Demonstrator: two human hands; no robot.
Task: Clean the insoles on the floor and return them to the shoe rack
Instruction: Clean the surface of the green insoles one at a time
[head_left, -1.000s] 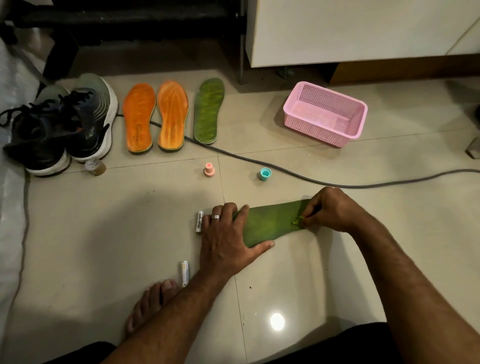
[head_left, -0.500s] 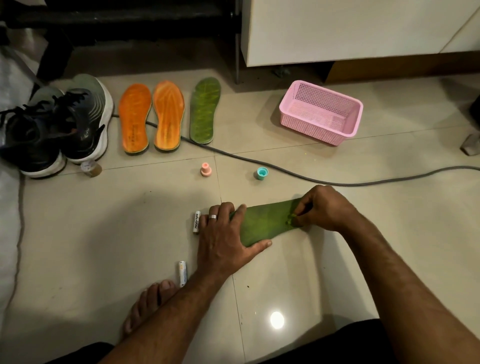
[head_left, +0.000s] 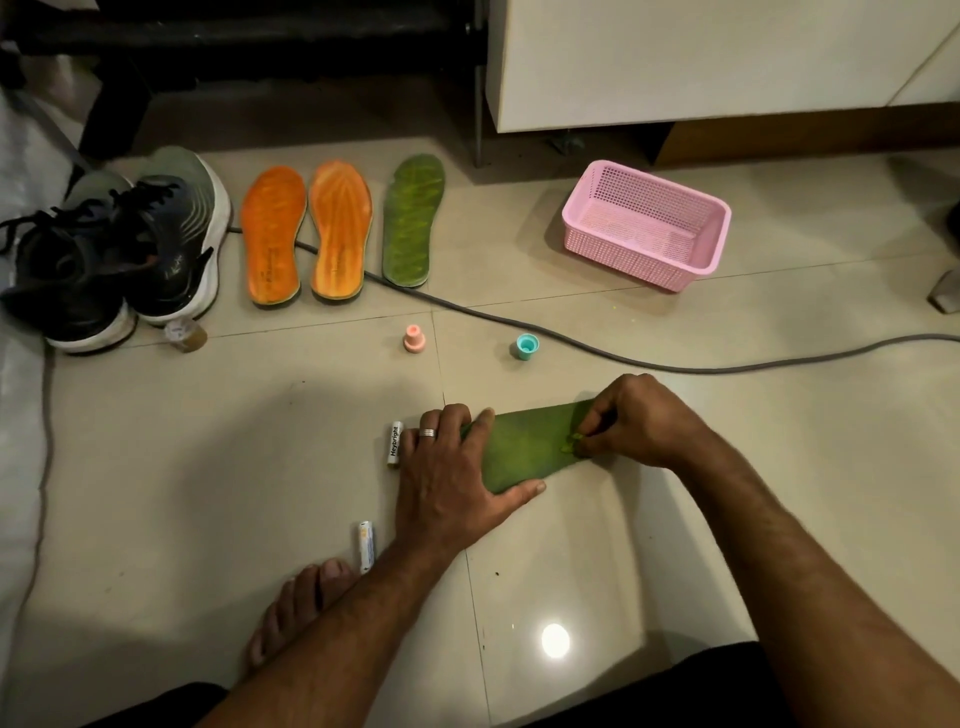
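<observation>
Here left hand (head_left: 447, 478) flat, hiding green insole (head_left: 524, 449) end; right hand (head_left: 631, 421) fingers pinching small unclear green bit.

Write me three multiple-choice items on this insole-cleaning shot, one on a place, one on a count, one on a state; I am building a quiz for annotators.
1. Where is the pink basket?
A. on the floor, right of the row of insoles
B. on top of the shoes
C. under the left hand

2. How many orange insoles lie on the floor?
A. one
B. two
C. four

3. What is the left hand doing?
A. hanging free
B. lifting a battery
C. pressing flat on the green insole

Answers:
1 A, it sits on the tiles beyond the far green insole.
2 B, the pair lies side by side.
3 C, its fingers lie spread on the insole while the right hand pinches something at its other end.
</observation>
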